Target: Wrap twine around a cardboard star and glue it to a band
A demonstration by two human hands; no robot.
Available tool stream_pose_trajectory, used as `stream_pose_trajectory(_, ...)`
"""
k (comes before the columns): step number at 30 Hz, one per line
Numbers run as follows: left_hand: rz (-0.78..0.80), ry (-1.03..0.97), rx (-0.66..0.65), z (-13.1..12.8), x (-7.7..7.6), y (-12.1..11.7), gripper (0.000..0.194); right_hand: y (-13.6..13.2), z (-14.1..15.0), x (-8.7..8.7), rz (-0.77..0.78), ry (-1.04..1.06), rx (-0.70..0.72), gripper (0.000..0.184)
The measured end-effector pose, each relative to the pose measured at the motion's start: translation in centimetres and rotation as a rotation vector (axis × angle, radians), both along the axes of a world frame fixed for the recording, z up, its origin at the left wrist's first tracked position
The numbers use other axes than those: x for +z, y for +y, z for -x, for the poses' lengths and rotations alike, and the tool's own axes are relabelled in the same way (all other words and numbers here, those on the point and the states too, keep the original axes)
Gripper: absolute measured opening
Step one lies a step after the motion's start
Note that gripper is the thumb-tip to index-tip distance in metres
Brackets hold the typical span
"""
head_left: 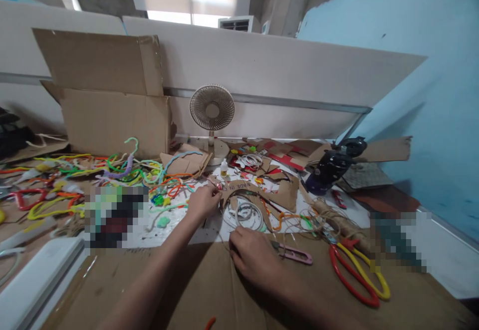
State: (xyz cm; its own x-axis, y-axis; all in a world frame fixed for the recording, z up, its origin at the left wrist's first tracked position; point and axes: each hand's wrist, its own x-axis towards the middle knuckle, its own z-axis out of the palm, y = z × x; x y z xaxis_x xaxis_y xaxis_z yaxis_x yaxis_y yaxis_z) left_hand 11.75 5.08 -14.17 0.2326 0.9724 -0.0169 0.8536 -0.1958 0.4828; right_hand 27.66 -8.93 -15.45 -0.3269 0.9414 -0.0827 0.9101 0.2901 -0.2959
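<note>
My left hand (204, 202) is closed, fingertips pinched together beside a cut cardboard ring (232, 190) with printed letters. What it pinches is too small to make out. My right hand (254, 252) is curled with its fingertips together, low over the brown cardboard sheet (209, 280). A thin strand shows near these fingertips, but what they hold is hidden. Just beyond my right hand lies a coil of white cord (249, 212). Beside that hand, on the cardboard sheet, rest pink-handled thread snips (295, 254).
Red-and-yellow-handled scissors (355, 275) and a twine roll (337, 220) lie right. A dark bottle (329, 170) stands behind them. Tangled pipe cleaners (127, 167) cover the left. At the back are a small fan (212, 108), a glue bottle (224, 167) and a cardboard box (116, 120).
</note>
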Motion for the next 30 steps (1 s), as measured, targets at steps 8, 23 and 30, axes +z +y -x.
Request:
stream_pose_trajectory(8,-0.024,0.061,-0.003,-0.7,-0.8,0.7,0.026,0.6,-0.2,-0.2,0.027,0.235,-0.086,0.015)
stream_pose_trajectory(23,-0.045,0.078,0.049,-1.3,-1.6,0.9,0.029,2.0,-1.1,-2.7,0.661,1.261,-0.188,0.041)
stream_pose_trajectory(30,-0.044,0.017,0.053,-1.4,-1.6,0.8,0.024,1.1,-0.9,-1.8,0.593,0.935,-0.139,0.036)
